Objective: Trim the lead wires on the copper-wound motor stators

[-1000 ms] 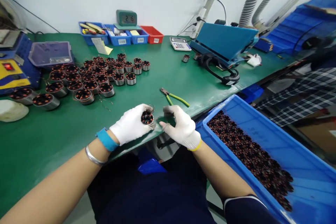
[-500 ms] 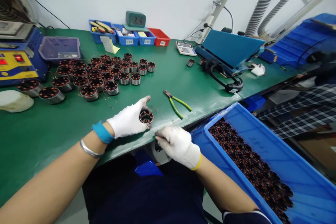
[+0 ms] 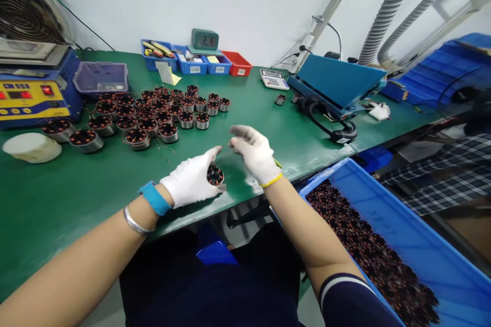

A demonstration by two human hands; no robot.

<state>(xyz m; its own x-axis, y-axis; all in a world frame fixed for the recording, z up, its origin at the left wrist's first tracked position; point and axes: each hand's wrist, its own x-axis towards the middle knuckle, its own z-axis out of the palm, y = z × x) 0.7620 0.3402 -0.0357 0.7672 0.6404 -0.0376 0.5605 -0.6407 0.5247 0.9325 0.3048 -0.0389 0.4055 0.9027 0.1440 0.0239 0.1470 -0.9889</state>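
My gloved left hand (image 3: 194, 179) is closed around a motor stator (image 3: 215, 176), a short metal ring with black and copper windings inside. It grips the ring by its sides, close above the green table (image 3: 153, 225) near the front edge. Just up and to the right, my gloved right hand (image 3: 253, 153) hovers with its fingers stretched out, and no object shows in them. A bit of the green-handled pliers (image 3: 277, 163) peeks out behind this hand; the rest is covered.
Several wound stators (image 3: 148, 125) stand grouped at the left. A blue crate (image 3: 383, 199) full of dark wound parts is at my right. Small blue boxes (image 3: 194, 67), a red box (image 3: 240, 66), a calculator (image 3: 274, 79) and a black headset (image 3: 342, 135) lie farther back.
My right hand has moved up from the table's front edge to above the table, opening its fingers and covering most of the pliers. My left hand keeps hold of the stator.
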